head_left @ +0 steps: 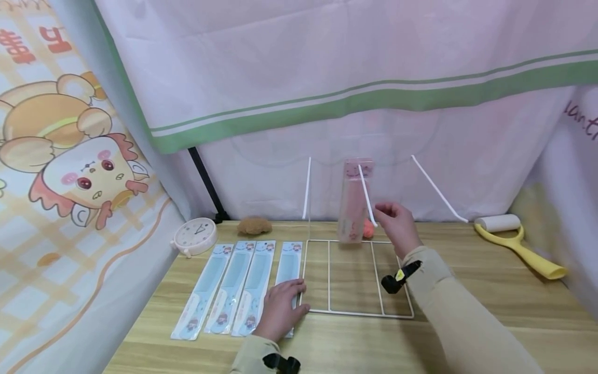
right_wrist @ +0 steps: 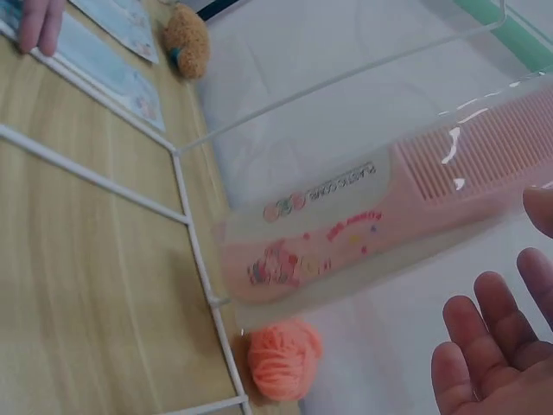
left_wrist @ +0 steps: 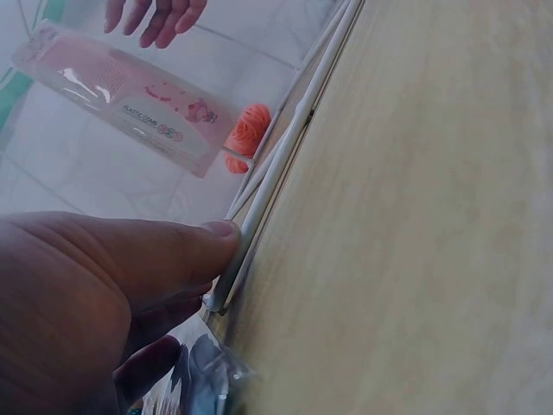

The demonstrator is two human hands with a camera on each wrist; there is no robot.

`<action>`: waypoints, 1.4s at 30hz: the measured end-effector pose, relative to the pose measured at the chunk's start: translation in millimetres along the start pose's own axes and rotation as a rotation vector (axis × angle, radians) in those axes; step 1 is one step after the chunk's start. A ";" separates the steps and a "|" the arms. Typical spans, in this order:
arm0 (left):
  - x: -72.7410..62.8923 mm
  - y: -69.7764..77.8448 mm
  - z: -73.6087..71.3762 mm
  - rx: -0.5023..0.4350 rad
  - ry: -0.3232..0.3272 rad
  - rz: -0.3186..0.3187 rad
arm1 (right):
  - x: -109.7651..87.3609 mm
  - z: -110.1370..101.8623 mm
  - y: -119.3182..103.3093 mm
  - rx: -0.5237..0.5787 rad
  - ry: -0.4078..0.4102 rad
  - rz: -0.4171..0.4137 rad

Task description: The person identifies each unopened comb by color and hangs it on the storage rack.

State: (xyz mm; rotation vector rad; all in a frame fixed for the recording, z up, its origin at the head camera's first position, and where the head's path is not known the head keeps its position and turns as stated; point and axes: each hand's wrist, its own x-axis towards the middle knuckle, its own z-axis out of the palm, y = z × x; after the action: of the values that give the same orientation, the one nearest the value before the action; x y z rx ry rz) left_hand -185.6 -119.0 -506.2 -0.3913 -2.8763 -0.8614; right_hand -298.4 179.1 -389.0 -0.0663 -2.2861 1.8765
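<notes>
The pink comb pack (head_left: pixel 352 208) is seen just right of the head view's centre, apparently hung from the middle prong (head_left: pixel 367 195) of the white wire rack (head_left: pixel 329 278); its hole cannot be made out. The near left corner of the rack's base is pinched by the left hand (head_left: pixel 282 309), with the thumb set against the wire. Nothing is held by the right hand (head_left: pixel 399 228); its fingers are parted and relaxed beside the prong's near end.

For the pack to be hung well, the base should be kept pressed to the desk (head_left: pixel 504 291) by the left hand, and the prong's tip should be cleared without being knocked. The pack is best slid well back, so that it is not tipped off and room is left on the prong.

Counted are one rack with three prongs, one pink pack and four blue comb packs (head_left: pixel 201 291) at lower left of centre, the rightmost partly covered by the left hand. One clock (head_left: pixel 195 235), one brown fluffy piece (head_left: pixel 254 225), one orange yarn ball (right_wrist: pixel 285 359) and, at far right, one lint roller (head_left: pixel 532 253) are also seen.
</notes>
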 end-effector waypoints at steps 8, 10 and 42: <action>-0.6 1.4 -2.2 -0.007 -0.019 -0.016 | -22.3 -9.1 20.4 -0.055 -0.017 -0.028; -0.6 1.5 -2.2 -0.006 -0.019 -0.014 | -30.5 -12.0 26.0 -0.047 -0.026 -0.027; 0.4 1.5 -2.6 -0.020 -0.028 -0.014 | -110.8 -42.8 120.9 -0.568 -0.170 -0.169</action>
State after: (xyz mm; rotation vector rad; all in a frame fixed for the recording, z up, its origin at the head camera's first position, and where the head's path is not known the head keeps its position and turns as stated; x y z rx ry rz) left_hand -185.5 -119.1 -503.2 -0.3887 -2.9019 -0.8948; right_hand -192.1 228.2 -511.6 0.2102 -2.7677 1.1471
